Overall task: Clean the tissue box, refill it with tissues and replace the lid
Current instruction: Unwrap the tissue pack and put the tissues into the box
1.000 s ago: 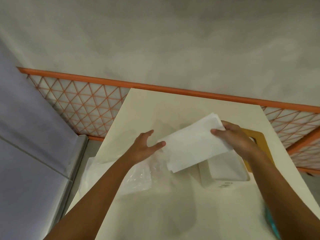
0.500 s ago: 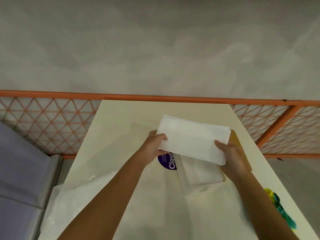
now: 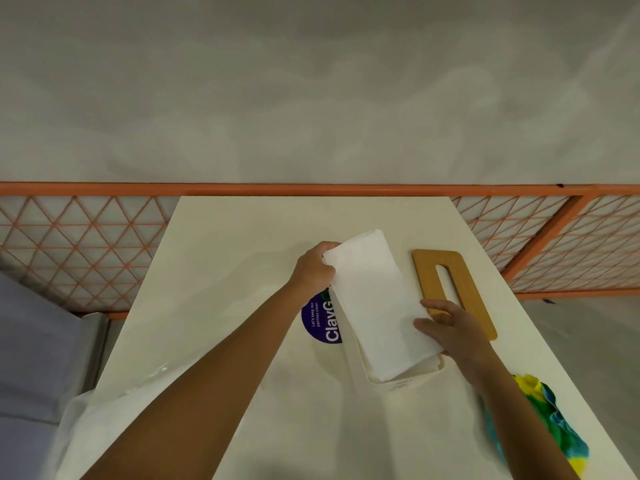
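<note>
A white stack of tissues (image 3: 375, 303) lies lengthwise over the open white tissue box (image 3: 405, 379), its near end down inside the box. My left hand (image 3: 313, 270) grips the far left corner of the stack. My right hand (image 3: 446, 323) holds the near right edge, fingers laid on top. The wooden lid (image 3: 453, 292) with its long slot lies flat on the table just right of the box, partly under my right hand.
A purple round sticker (image 3: 320, 322) is on the cream table (image 3: 242, 244) left of the box. Clear plastic wrapping (image 3: 104, 407) hangs at the table's near left edge. A green, yellow and blue cloth (image 3: 547, 414) lies near right. An orange lattice rail (image 3: 83, 247) runs behind.
The tissue stack has turned from crosswise to lengthwise and come down onto the box. My right hand moved nearer; the wooden lid is now uncovered.
</note>
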A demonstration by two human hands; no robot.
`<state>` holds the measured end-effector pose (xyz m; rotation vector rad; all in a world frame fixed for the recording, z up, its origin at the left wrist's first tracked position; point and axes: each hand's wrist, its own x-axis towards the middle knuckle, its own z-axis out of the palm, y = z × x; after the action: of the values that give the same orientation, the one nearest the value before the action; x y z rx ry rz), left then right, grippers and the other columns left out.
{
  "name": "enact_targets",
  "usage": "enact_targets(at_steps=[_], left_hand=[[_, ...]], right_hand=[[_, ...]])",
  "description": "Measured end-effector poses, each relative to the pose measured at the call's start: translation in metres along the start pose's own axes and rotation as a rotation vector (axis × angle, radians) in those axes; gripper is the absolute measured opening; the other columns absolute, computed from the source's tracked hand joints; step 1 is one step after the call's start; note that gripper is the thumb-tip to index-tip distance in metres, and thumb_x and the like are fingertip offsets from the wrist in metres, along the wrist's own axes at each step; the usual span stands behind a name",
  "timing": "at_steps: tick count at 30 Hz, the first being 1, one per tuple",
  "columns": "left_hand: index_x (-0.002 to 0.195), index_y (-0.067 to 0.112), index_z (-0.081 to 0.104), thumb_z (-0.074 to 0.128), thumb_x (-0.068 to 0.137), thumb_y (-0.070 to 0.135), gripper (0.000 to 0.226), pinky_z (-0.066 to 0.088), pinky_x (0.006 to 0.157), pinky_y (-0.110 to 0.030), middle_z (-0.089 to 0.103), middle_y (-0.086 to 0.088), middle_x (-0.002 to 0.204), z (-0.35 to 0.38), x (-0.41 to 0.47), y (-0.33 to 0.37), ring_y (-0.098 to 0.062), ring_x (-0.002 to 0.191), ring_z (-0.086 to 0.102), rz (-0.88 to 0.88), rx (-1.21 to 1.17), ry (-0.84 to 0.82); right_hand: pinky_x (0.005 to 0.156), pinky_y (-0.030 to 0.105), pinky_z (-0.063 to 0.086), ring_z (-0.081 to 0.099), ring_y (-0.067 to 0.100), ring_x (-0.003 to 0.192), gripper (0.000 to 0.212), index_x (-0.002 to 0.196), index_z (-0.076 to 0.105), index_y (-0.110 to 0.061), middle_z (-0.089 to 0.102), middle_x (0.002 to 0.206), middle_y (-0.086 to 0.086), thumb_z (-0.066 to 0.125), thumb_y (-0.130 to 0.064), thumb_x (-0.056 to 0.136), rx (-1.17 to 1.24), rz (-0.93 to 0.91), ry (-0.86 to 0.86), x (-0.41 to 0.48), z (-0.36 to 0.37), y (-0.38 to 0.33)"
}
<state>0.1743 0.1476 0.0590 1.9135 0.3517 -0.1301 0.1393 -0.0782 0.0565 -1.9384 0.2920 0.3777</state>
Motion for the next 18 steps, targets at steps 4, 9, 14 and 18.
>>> enact_targets(at_steps=[4, 9, 14, 18], left_hand=[[0.136, 0.018, 0.045, 0.038, 0.089, -0.008, 0.054, 0.049, 0.081, -0.026, 0.056, -0.009, 0.126, 0.013, 0.011, -0.001, -0.020, 0.102, 0.054, 0.092, 0.217, -0.053], [0.140, 0.023, 0.039, 0.045, 0.093, 0.004, 0.051, 0.049, 0.088, -0.032, 0.054, -0.013, 0.124, 0.025, 0.020, -0.011, -0.026, 0.105, 0.055, 0.133, 0.443, -0.092], [0.145, 0.022, 0.029, 0.058, 0.089, 0.029, 0.063, 0.022, 0.107, -0.032, 0.033, -0.001, 0.144, 0.029, 0.017, -0.021, -0.022, 0.132, 0.027, 0.355, 0.927, 0.025], [0.137, 0.021, 0.044, 0.051, 0.091, 0.038, 0.049, 0.012, 0.111, -0.032, 0.040, 0.002, 0.139, 0.035, 0.014, -0.023, -0.018, 0.132, 0.030, 0.491, 1.123, -0.038]], right_hand=[[0.077, 0.024, 0.043, 0.051, 0.018, 0.088, 0.042, 0.127, 0.053, -0.011, 0.056, 0.099, 0.006, 0.062, -0.012, 0.086, -0.353, -0.143, 0.077, 0.003, 0.005, 0.003], [0.090, 0.025, 0.043, 0.057, 0.023, 0.103, 0.045, 0.133, 0.047, -0.005, 0.061, 0.122, 0.015, 0.056, -0.008, 0.089, -0.581, -0.149, 0.070, 0.004, 0.018, 0.012], [0.102, 0.027, 0.040, 0.049, 0.021, 0.122, 0.044, 0.137, 0.041, -0.010, 0.050, 0.133, 0.008, 0.050, -0.016, 0.093, -0.793, -0.131, 0.077, 0.001, 0.031, 0.025], [0.102, 0.024, 0.039, 0.042, 0.016, 0.120, 0.039, 0.133, 0.045, -0.014, 0.040, 0.132, 0.004, 0.049, -0.021, 0.095, -1.018, -0.251, 0.110, -0.002, 0.034, 0.020]])
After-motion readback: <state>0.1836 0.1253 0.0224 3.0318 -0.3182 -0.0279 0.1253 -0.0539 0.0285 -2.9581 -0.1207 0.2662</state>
